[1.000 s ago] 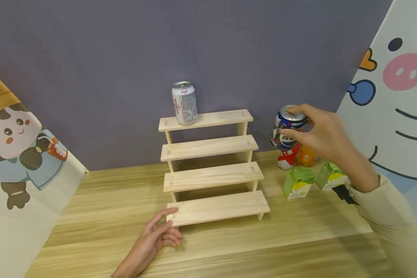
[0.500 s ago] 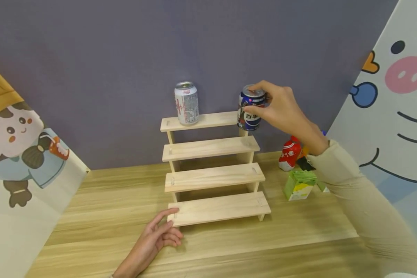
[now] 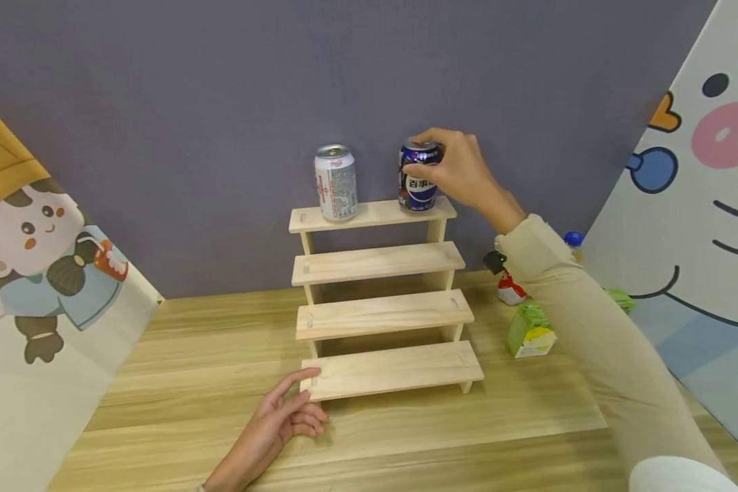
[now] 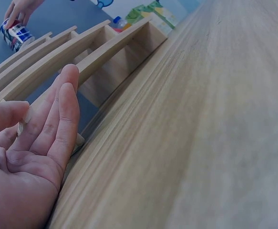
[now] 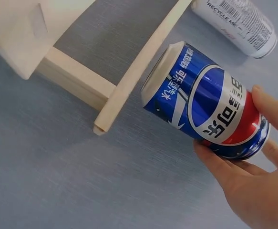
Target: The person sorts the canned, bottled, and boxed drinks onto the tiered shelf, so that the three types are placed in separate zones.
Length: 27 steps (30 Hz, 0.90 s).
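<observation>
My right hand [image 3: 461, 167] grips a blue Pepsi can [image 3: 419, 197] by its upper part, thumb and fingers spread round it. The can's base is right at the top step of a pale wooden stepped stand [image 3: 387, 370], toward the step's right end. On the left half of that step stands a white Coca-Cola can [image 3: 337, 188]; its lettering shows on the white can [image 5: 236, 24] in the right wrist view. Down at the front, my left hand [image 3: 277, 424] pinches the left corner of the lowest step between thumb and finger, the other fingers below it.
Right of the stand sit a green carton [image 3: 531, 331], a red and white package [image 3: 510, 290] and a second green carton [image 3: 620, 299], partly behind my right sleeve. A blue bottle cap [image 3: 573, 238] shows beyond the sleeve. A grey wall [image 3: 221, 137] rises right behind the stand.
My right hand has carried the Pepsi can left from above the packages at the right to the top step. The left hand keeps its place on the lowest step's corner.
</observation>
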Motion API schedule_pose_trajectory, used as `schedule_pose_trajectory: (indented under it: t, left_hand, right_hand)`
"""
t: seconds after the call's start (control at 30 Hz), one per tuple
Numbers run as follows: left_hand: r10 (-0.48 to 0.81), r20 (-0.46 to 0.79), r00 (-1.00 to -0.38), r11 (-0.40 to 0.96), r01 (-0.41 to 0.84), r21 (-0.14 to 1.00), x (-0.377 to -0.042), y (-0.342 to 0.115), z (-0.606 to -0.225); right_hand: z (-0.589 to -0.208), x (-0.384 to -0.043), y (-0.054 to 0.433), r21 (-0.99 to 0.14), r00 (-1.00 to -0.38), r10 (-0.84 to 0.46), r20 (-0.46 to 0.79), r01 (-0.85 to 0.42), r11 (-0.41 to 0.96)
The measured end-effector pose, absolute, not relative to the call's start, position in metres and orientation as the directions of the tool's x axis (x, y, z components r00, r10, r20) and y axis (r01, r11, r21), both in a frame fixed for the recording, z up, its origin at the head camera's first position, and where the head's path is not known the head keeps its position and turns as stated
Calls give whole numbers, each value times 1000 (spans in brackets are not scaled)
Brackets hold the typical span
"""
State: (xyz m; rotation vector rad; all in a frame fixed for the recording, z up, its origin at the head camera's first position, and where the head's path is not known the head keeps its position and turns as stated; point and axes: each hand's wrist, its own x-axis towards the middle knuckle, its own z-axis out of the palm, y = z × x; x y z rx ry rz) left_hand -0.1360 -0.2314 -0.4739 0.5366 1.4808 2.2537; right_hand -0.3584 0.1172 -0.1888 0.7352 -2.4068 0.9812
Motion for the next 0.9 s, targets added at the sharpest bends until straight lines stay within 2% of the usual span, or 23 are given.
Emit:
schedule_pose_trajectory:
  t: [0.2, 0.33, 0.53, 0.9]
  left_hand:
    - [516, 66, -854, -345, -136, 929, -133, -230, -472]
    - [517, 97, -850, -364, -116, 924, -133, -230, -472]
    - [509, 116, -853, -370, -95, 924, -134, -231, -471]
    - [509, 104, -854, -360, -102, 927, -134, -229, -473]
  right_hand:
    - [-198, -363, 116, -556, -794, -249, 554, -576, 599]
    - [-204, -363, 116, -582, -785, -222, 579, -588, 562]
    - [-207, -365, 112, -568, -768, -229, 598, -608, 555]
    - [-216, -367, 118, -571, -792, -230, 566, -578, 583]
